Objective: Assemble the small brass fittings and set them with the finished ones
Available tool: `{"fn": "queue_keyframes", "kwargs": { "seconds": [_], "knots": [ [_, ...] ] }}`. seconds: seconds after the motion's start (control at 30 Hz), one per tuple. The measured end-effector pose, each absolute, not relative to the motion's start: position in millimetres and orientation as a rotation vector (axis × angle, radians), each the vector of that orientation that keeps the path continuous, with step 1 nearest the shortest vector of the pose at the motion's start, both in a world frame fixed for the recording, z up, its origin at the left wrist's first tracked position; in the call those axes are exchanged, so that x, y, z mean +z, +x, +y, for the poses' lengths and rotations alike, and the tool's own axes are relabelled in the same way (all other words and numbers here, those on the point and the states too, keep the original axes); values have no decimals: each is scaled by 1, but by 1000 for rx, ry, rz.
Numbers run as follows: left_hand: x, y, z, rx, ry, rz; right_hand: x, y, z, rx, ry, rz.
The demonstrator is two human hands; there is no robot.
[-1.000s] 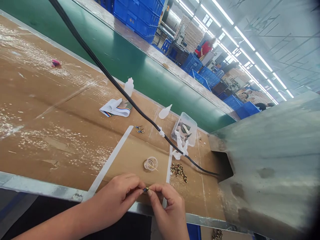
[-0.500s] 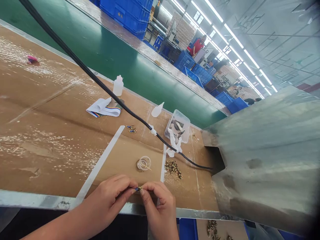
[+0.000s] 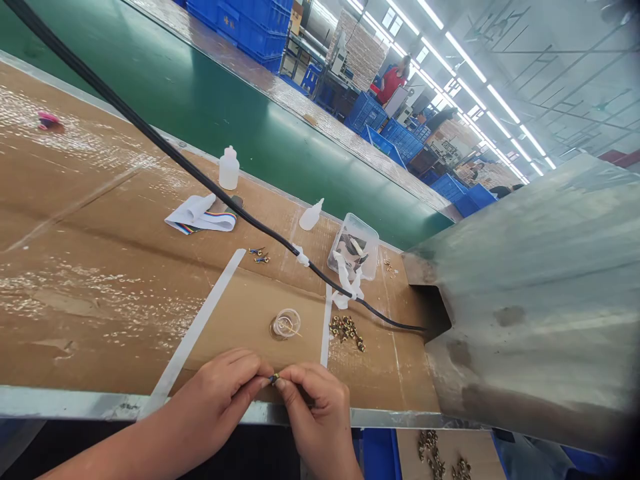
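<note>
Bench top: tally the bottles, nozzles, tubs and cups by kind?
White plastic squeeze bottle: 1
White conical nozzle: 1
Clear plastic tub: 1
Small clear cup: 1
Total: 4

Small blue-and-brass part (image 3: 275, 379) mostly hidden by fingertips (image 3: 265, 381); kind too small to tell.

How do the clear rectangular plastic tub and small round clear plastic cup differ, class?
The clear rectangular plastic tub is larger than the small round clear plastic cup. The tub holds dark and pale parts; the cup holds a thin stick. Both are clear plastic.
</note>
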State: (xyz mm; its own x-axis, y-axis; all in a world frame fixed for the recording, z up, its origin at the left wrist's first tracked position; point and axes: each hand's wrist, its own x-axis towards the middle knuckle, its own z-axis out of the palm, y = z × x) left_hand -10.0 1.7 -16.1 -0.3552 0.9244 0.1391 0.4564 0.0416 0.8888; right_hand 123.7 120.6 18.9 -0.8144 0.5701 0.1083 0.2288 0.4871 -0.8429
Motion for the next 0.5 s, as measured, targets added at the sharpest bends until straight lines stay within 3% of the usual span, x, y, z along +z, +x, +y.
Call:
{"fn": "queue_keyframes", "kwargs": {
  "seconds": [0.5],
  "knots": [
    [-13,-16,3,1248,1402,1804,10,128,125,1031,-472,-2461]
  ]
}}
